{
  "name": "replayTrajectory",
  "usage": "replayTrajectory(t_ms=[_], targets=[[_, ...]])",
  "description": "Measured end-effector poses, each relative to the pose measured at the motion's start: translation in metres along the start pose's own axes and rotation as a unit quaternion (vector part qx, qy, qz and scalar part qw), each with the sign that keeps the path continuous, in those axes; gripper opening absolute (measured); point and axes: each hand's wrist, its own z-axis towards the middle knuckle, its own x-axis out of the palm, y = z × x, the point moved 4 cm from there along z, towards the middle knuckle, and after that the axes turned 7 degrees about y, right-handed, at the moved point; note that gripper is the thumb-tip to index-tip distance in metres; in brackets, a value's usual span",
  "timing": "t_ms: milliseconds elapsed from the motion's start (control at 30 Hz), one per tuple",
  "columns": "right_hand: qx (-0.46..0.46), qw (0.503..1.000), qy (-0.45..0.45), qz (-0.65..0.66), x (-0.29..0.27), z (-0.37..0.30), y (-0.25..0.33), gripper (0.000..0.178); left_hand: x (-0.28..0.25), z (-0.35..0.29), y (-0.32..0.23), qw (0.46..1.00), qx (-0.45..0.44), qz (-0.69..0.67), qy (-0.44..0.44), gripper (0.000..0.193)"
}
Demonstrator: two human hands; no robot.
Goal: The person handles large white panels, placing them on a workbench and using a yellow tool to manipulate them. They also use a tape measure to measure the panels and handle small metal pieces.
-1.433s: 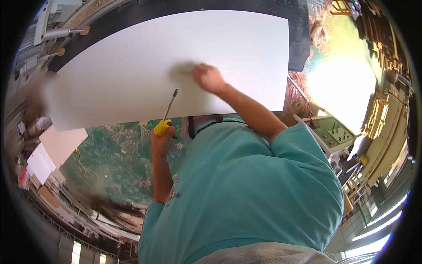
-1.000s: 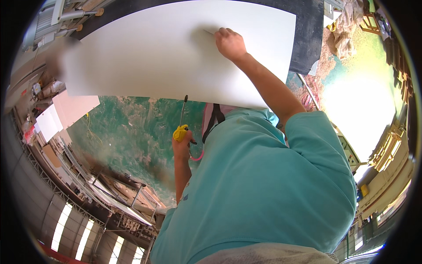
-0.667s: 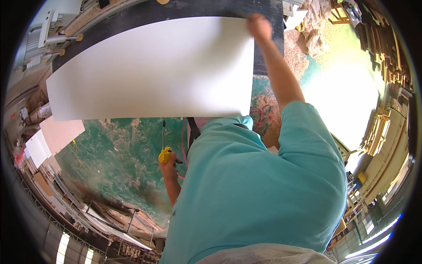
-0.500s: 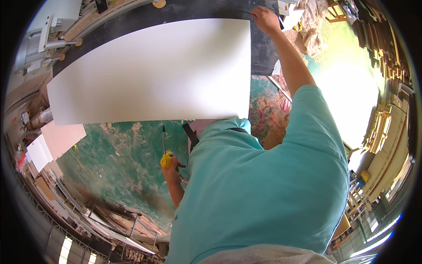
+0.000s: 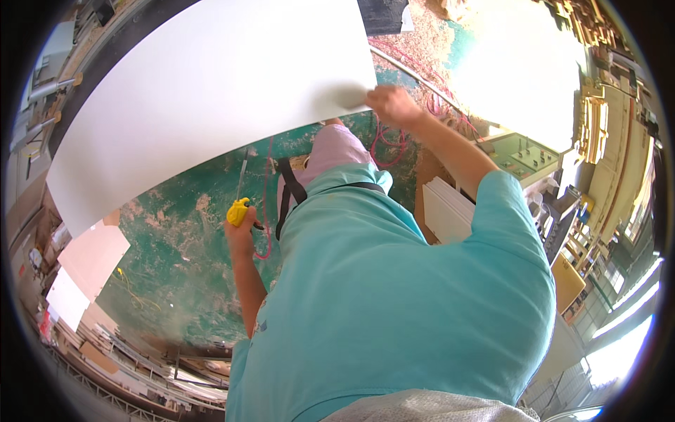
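Observation:
A large white panel (image 5: 204, 77) lies in front of me. At its near right corner is my right hand (image 5: 394, 105), fingers curled closed, with a grey smear or shadow on the panel beside it. Whatever those fingers hold, if anything, I cannot make out. Low on the left, my left hand (image 5: 240, 228) is closed around a yellow tool that looks like an air blow gun (image 5: 238, 212). Its thin metal shaft points up toward the panel's near edge. A pink hose (image 5: 268, 204) hangs beside that hand; its join to the tool is hidden.
The dark tabletop (image 5: 387, 20) shows beyond the panel. Green floor (image 5: 183, 232) is strewn with sawdust. Stacked white boards (image 5: 448, 209) stand at my right, near a greenish machine top (image 5: 524, 156). Pale boards (image 5: 91, 260) lie at left; timber (image 5: 594, 130) is piled far right.
My right hand has come back from the far table edge to the panel's near right corner. The view has shifted, and my left hand still holds the yellow tool.

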Motion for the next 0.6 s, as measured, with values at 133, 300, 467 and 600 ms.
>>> replayTrajectory(t_ms=[133,300,467,600], targets=[[0.149,0.979,0.124,0.06,0.043,-0.113,0.068,0.006,-0.028,0.001,0.006,0.997,0.022,0.049,0.049,0.028],[0.365,0.865,-0.229,0.257,-0.01,-0.021,0.054,0.016,-0.014,0.028,-0.002,0.949,0.087,0.244,0.179,0.039],[0.468,0.778,-0.255,0.332,-0.021,0.114,-0.004,0.027,-0.007,0.037,-0.089,0.867,0.181,0.439,0.15,0.048],[0.53,0.78,-0.303,0.136,-0.03,0.182,-0.106,0.038,-0.101,0.066,-0.102,0.902,0.143,0.401,0.073,0.048]])
